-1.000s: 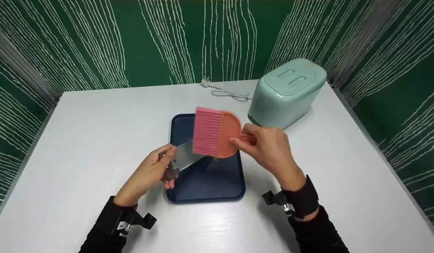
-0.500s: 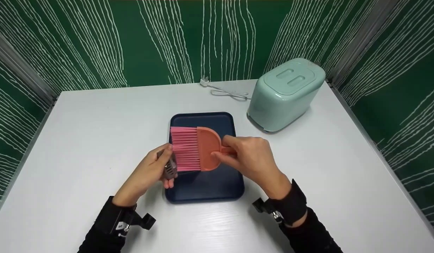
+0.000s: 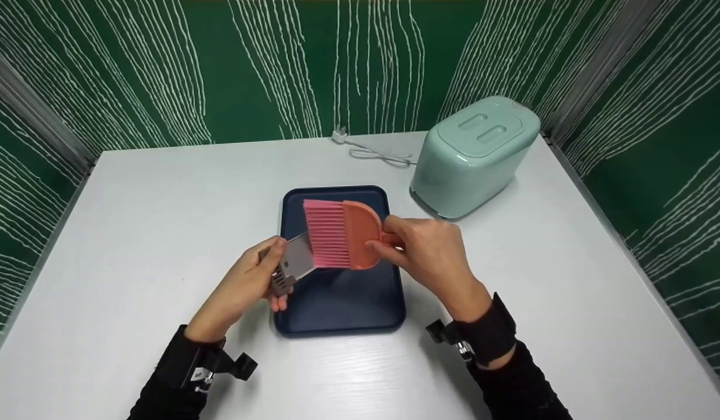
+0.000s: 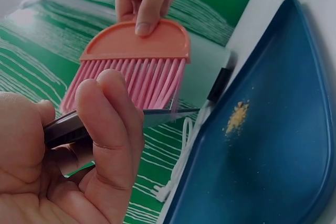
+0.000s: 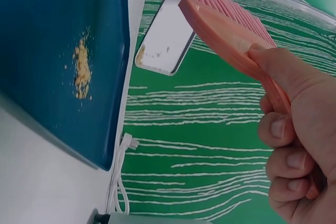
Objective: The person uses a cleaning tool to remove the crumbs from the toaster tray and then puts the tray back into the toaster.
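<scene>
My left hand grips a thin metal crumb tray by its grey slotted end, with the thumb on top. The crumb tray slants above a navy tray on the table. An orange brush with pink bristles is pinched at its handle by my right hand. Its bristles lie against the crumb tray's upper face and hide its far part in the head view. Some crumbs cling near the crumb tray's tip in the right wrist view. A small heap of yellowish crumbs lies on the navy tray.
A mint-green toaster stands at the back right of the white table. Its bundled white cord and plug lie near the back edge. Green panels with white streaks close off the back and sides.
The brush first swept left and down to the crumb tray's grey end, then moved partway back right and up along it. My left hand and the crumb tray have barely moved.
</scene>
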{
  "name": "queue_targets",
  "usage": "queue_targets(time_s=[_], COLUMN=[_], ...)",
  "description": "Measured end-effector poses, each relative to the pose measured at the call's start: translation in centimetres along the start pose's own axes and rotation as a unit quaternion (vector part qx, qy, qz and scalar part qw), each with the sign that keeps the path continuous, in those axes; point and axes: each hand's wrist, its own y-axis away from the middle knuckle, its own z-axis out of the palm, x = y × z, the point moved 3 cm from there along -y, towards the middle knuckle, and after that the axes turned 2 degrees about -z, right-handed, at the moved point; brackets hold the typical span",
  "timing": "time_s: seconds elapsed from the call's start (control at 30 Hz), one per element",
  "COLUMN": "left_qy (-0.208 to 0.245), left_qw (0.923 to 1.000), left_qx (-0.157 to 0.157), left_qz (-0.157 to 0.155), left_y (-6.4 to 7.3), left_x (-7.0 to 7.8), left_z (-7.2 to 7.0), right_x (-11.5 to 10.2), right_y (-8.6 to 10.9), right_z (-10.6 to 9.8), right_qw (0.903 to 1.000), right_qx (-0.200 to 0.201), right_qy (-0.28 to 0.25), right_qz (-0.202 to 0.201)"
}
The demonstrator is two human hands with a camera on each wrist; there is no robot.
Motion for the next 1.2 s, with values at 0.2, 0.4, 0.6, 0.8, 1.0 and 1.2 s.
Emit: queue_targets(time_s=[0.2,0.4,0.6,0.8,1.0,1.2], left_qy=[0.002,0.002,0.009,0.008,0.002,-0.005], left_qw=[1.0,1.0,0.9999,0.9999,0.9999,0.9999], left_qx=[-0.001,0.0,-0.006,-0.004,0.0,0.001], left_qz=[0.0,0.004,0.008,0.009,0.01,0.013], left_y=[0.0,0.0,0.2,0.2,0.2,0.1], left_x=[0.0,0.1,0.1,0.1,0.1,0.1], left_z=[-0.1,-0.2,-0.2,-0.3,-0.4,-0.2], right_x=[1.0,2.0,3.0,3.9,4.6,4.5], right_y=[0.0,0.1,0.2,0.3,0.4,0.2], right_z=[-0.2,-0.4,-0.5,-0.6,-1.0,-1.1], right_qw=[0.9997,0.9988,0.9968,0.9939,0.9902,0.9872], right_qx=[-0.003,-0.011,-0.017,-0.022,-0.007,0.023], right_qy=[0.017,0.023,0.02,0.021,0.012,-0.005], right_qz=[0.019,0.042,0.075,0.106,0.139,0.158])
